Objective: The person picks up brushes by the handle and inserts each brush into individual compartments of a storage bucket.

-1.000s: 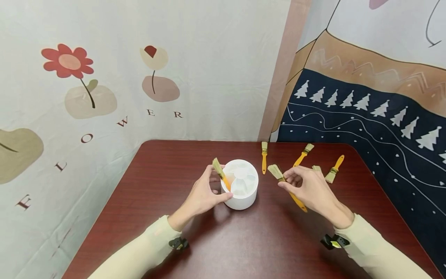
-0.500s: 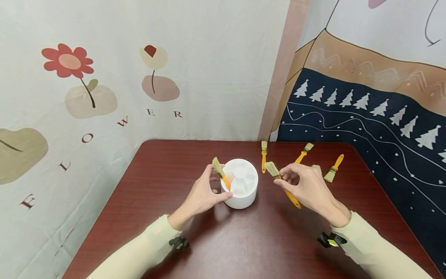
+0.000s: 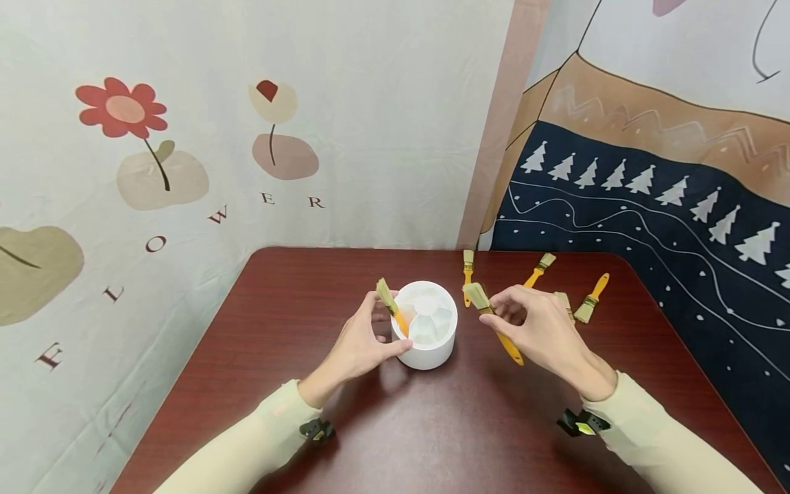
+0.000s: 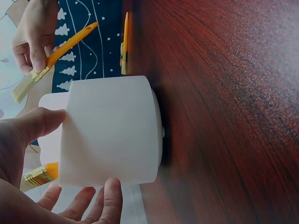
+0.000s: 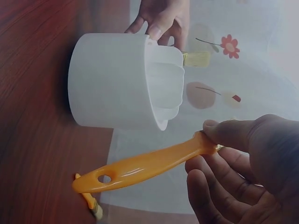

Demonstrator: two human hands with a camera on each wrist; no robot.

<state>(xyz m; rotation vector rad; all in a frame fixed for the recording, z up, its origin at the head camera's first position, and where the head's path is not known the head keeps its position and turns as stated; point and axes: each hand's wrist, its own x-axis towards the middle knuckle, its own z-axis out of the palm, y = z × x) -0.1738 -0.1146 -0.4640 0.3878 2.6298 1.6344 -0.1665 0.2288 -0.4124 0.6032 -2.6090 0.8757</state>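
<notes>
closest to us, our pale left sleeve (image 3: 247,439) and right sleeve (image 3: 673,439) come in from the bottom corners, with a dark left wristband (image 3: 317,430) and a dark right wristband (image 3: 583,423) at the cuffs. past them we have two bare hands at work. our right grip (image 3: 543,333) is closed to a narrow pinch, thumb against fingers, and holds a brush with an orange handle (image 5: 152,166) close by its metal collar. we keep it in the air to the right of the cup and apart from it, slanted, pale bristles up and away to the left, handle end down towards us. our left grip (image 3: 358,346) is spread wide around the side of the white cup (image 3: 432,358), thumb at the near rim, fingers round the left side. the cup stands upright on the dark red surface (image 3: 395,439), and inside we see compartments set around a middle hub. one brush stands in it (image 3: 395,313), bristles up, leaning out over the left side

farther off, we see four more brushes (image 3: 590,302) lying on the right part of the surface, two of them partly hidden by our right grip. beyond the back edge hang a pale flower cloth (image 3: 382,123) and a navy tree cloth (image 3: 617,213)
</notes>
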